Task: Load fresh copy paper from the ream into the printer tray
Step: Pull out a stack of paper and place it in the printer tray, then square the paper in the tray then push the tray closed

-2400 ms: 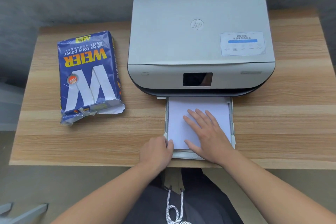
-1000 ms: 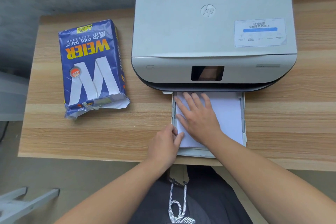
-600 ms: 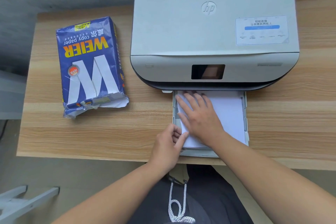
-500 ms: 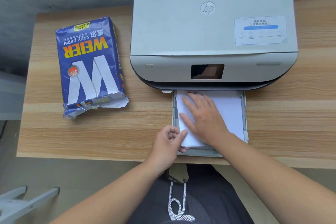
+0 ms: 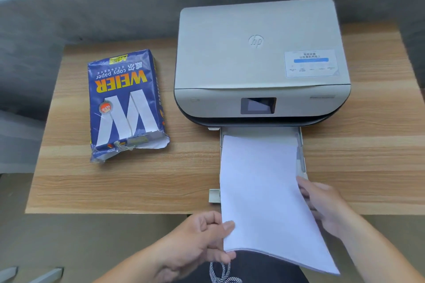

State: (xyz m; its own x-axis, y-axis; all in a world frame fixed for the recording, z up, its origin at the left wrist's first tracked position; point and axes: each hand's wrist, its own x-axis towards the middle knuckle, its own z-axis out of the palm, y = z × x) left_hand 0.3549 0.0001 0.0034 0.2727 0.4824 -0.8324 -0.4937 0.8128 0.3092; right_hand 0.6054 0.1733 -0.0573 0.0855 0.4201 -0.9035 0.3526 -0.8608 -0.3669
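I had a stack of paper [image 5: 259, 190] between both hands, its far edge lying in the pulled-out printer tray [image 5: 259, 132] and its near end hanging past the desk [image 5: 138, 186] edge toward my lap. My left hand [image 5: 200, 239] was closed on the near-left corner, thumb on top. My right hand [image 5: 322, 204] gripped the right edge, fingers mostly hidden under the sheets. The torn-open ream [image 5: 125, 103] lay well to the left of the printer [image 5: 259, 62]. I judged loading to be midway: paper was out of the ream and entering the tray, but it was not seated flat, and the tray itself was not pushed in.
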